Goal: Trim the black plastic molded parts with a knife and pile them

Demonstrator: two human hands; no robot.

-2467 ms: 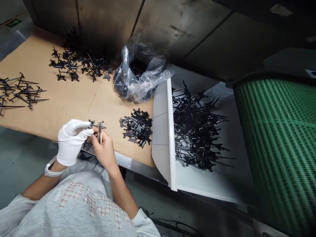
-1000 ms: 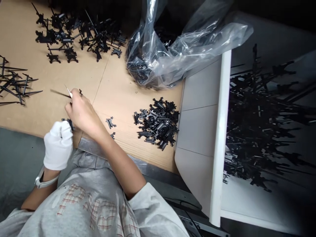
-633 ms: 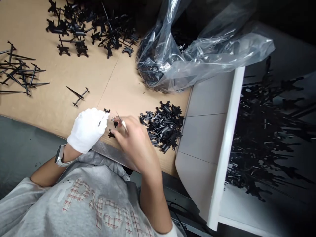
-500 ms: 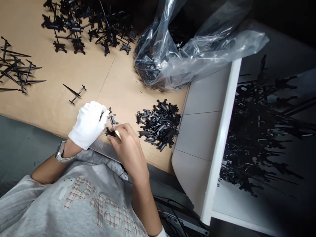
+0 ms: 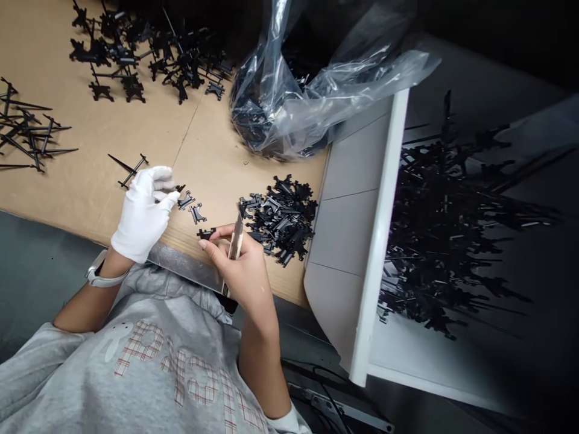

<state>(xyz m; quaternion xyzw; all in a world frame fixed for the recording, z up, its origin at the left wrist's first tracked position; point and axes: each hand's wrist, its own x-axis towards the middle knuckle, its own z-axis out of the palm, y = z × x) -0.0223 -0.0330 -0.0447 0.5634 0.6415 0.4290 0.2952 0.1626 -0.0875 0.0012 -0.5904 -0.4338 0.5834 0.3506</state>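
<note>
Black and notched, a small bracket (image 5: 207, 233) is at the tips of the right hand (image 5: 246, 265), close to the front edge of the tan surface (image 5: 85, 199). That hand is bare, its thumb and forefinger drawn narrow about the bracket. The same fingers grip a pale-handled knife (image 5: 236, 238), its thin blade pointing up and away from the person.

The left hand (image 5: 142, 211), in a white glove, is to the left of the bracket, also near the front edge. Its thumb and forefinger stand slightly apart, with a dark scrap (image 5: 180, 188) at their tips; from here I cannot tell whether they hold it. Between the two hands lie loose brackets (image 5: 196, 213), apart from one another.

Just beyond the glove lies a crossed stick frame (image 5: 132, 170). A heap of small brackets (image 5: 283, 217) fills the right end of the surface, beside a white bin (image 5: 382, 205), which holds a tangled mass of black parts (image 5: 443, 241). Behind that heap, toward the far right corner, slumps a clear plastic bag (image 5: 289, 117) with dark pieces inside. Along the far edge spreads a pile of joined parts (image 5: 131, 57), and thin rods (image 5: 40, 132) lie scattered at the left.
</note>
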